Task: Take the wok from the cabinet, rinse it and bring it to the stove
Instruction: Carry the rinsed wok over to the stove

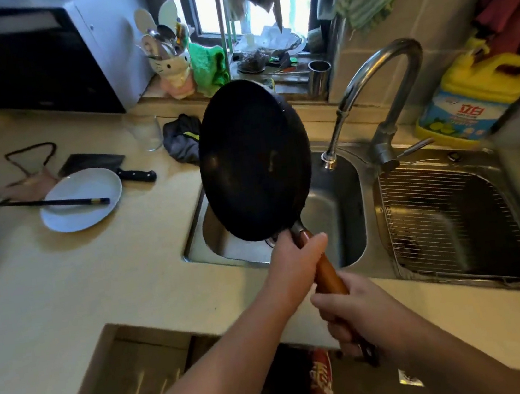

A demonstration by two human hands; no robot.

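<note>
Two hands grip the wooden handle (pixel 326 270) of the black wok (pixel 252 161). The left hand (pixel 296 258) is closed around the handle near the pan body; the right hand (pixel 350 314) is closed around the handle's lower end. The wok is held tilted, in the air above the left basin of the steel sink (pixel 342 205), left of the faucet (pixel 379 82). A white plate (pixel 82 203) with chopsticks (pixel 57 202) rests on the surface (pixel 49 290).
</note>
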